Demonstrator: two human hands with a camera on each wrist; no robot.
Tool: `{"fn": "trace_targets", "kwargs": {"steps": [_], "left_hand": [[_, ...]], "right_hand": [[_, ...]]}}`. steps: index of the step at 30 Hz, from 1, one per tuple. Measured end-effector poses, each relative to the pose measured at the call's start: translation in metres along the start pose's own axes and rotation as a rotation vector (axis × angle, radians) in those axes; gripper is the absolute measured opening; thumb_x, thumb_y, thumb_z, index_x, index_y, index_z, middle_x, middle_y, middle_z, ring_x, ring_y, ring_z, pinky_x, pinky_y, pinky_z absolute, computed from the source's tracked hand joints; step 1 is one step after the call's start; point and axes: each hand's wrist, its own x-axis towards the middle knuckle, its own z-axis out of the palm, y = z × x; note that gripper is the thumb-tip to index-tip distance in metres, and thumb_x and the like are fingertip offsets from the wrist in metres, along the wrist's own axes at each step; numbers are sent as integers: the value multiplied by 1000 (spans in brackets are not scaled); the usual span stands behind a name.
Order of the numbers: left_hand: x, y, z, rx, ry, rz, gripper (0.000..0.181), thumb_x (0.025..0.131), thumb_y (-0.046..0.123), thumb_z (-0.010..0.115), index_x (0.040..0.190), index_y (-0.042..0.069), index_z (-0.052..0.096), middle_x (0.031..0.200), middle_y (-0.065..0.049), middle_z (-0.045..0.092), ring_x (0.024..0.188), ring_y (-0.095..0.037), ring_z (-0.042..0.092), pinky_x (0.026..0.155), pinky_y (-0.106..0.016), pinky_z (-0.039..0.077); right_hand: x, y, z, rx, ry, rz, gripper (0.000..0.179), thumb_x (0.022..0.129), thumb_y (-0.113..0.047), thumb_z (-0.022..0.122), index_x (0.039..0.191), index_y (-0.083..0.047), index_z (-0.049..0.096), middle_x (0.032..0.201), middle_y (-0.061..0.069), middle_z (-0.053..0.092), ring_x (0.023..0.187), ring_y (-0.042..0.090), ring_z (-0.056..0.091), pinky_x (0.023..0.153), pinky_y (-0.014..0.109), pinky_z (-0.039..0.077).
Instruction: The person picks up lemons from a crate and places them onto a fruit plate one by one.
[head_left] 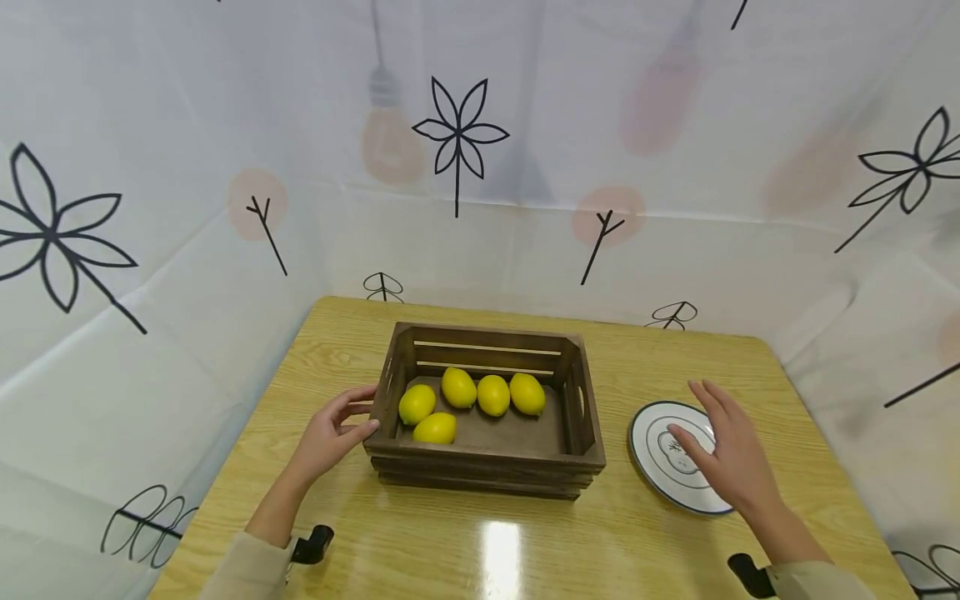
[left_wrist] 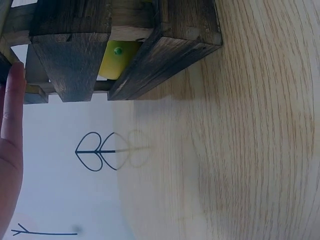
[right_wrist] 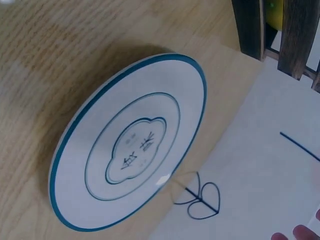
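Note:
A brown slatted wooden crate sits on the table with several yellow lemons inside, mostly toward its left and middle. My left hand is at the crate's left end, fingertips and thumb right at its rim. In the left wrist view, one extended finger lies along the slats, and a lemon shows through a gap. Over the right part of a white plate with a dark rim hovers my right hand, fingers spread and holding nothing. The right wrist view shows the plate with its printed centre.
The wooden table ends at a white cloth backdrop with plant drawings, which also closes in both sides. Between crate and plate lies a narrow strip of tabletop.

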Motion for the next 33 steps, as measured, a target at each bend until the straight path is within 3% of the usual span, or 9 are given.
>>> {"fn": "trace_targets", "kwargs": {"steps": [7, 33], "left_hand": [[1, -29, -2, -13, 16, 12, 48, 88, 6, 63, 133, 1, 47, 133, -17, 46, 110, -13, 53, 82, -28, 50], [0, -29, 1, -39, 48, 41, 45, 89, 1, 61, 132, -2, 48, 132, -21, 46, 108, -12, 52, 82, -24, 49]], "right_hand": [[12, -6, 0, 19, -24, -27, 70, 86, -22, 66, 145, -8, 32, 145, 22, 28, 127, 48, 26, 96, 65, 20], [43, -24, -1, 66, -17, -107, 64, 85, -18, 68, 138, 0, 39, 138, 24, 36, 123, 46, 33, 91, 63, 28]]}}
